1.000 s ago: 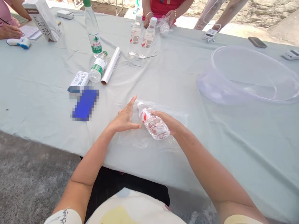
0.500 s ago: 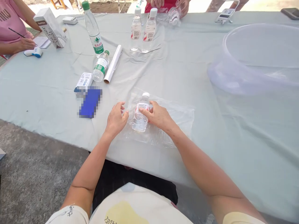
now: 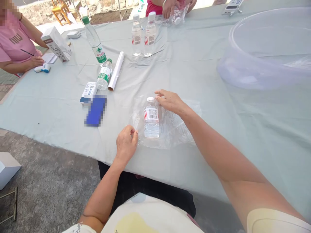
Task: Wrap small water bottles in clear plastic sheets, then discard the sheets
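A small clear water bottle (image 3: pixel 152 124) with a white cap and a red-and-white label lies on a sheet of clear plastic film (image 3: pixel 175 129), its cap pointing away from me. My left hand (image 3: pixel 126 142) is at the film's near left edge, thumb and fingers pinched together on it, apart from the bottle. My right hand (image 3: pixel 170 101) hovers just right of the cap, with fingers stretched out and holding nothing. Part of the film is hidden under my right forearm.
Left of the film are a blurred blue rectangle (image 3: pixel 96 111), a small box (image 3: pixel 88 91), green-capped bottles (image 3: pixel 105 76) and a white roll (image 3: pixel 116 71). Two water bottles (image 3: pixel 150 35) stand farther back. A large translucent tub (image 3: pixel 243 76) is at right. Other people sit across and left.
My right hand has let go of the bottle and moved up beside its cap. The bottle now lies straighter on the film. My left hand has come nearer to me and closed on the film's edge.
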A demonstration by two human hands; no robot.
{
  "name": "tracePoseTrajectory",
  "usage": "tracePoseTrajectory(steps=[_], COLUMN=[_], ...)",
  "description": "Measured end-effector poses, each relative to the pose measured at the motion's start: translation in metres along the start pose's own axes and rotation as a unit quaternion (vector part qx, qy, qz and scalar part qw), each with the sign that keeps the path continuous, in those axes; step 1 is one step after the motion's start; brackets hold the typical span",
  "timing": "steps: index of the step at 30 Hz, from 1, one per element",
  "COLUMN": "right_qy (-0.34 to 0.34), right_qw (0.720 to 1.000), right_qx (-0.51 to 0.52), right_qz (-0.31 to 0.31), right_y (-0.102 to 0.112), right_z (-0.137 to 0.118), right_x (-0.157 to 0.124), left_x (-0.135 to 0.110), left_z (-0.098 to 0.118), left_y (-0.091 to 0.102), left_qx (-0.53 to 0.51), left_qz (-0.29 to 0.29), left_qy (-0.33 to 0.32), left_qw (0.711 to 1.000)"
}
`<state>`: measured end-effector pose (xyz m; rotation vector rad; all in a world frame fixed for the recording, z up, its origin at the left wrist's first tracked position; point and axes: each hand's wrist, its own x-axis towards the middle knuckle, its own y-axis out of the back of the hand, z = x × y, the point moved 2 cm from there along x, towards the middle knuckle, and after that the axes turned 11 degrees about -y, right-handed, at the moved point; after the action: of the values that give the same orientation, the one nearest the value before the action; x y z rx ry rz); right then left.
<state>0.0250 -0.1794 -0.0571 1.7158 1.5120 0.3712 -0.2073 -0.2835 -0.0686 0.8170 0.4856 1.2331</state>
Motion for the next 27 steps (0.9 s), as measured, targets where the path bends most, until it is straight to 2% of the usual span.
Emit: tracePoseTrajectory(steps=[2, 4, 6, 7, 11, 14, 17, 20, 23, 25, 27], right_qy=[0.007, 0.017, 0.047, 0.071, 0.173, 0.194, 0.23, 0.262, 0.289, 0.309, 0.305], right_qw=[0.999, 0.992, 0.982, 0.98, 0.979, 0.978, 0.967, 0.942, 0.903, 0.875, 0.862], right_qx=[0.038, 0.049, 0.062, 0.07, 0.04, -0.019, -0.092, -0.207, -0.319, -0.369, -0.398], right_qz=[0.032, 0.111, 0.171, 0.174, 0.097, 0.075, 0.062, 0.027, -0.018, -0.052, -0.077], right_y=[0.006, 0.013, 0.017, 0.016, 0.006, -0.001, -0.006, -0.015, -0.028, -0.035, -0.036], right_z=[0.005, 0.006, 0.002, -0.001, -0.02, -0.033, -0.048, -0.066, -0.084, -0.095, -0.101], right_x=[0.024, 0.036, 0.036, 0.031, 0.007, -0.001, 0.004, 0.013, 0.023, 0.029, 0.033], left_x=[-0.003, -0.006, -0.009, -0.01, -0.012, -0.013, -0.013, -0.013, -0.014, -0.015, -0.016], left_z=[0.003, 0.004, 0.005, 0.004, 0.0, -0.001, 0.002, 0.006, 0.011, 0.014, 0.018], left_y=[-0.002, -0.003, -0.004, -0.005, -0.009, -0.01, -0.012, -0.012, -0.013, -0.014, -0.015], left_qx=[-0.05, -0.085, -0.113, -0.129, -0.222, -0.283, -0.325, -0.352, -0.359, -0.362, -0.368], left_qz=[0.012, 0.022, 0.025, 0.023, 0.027, 0.039, 0.032, 0.039, 0.054, 0.059, 0.059], left_qy=[0.007, 0.015, 0.029, 0.038, 0.078, 0.096, 0.112, 0.125, 0.133, 0.136, 0.136], left_qw=[0.999, 0.996, 0.993, 0.991, 0.972, 0.953, 0.939, 0.927, 0.922, 0.92, 0.918])
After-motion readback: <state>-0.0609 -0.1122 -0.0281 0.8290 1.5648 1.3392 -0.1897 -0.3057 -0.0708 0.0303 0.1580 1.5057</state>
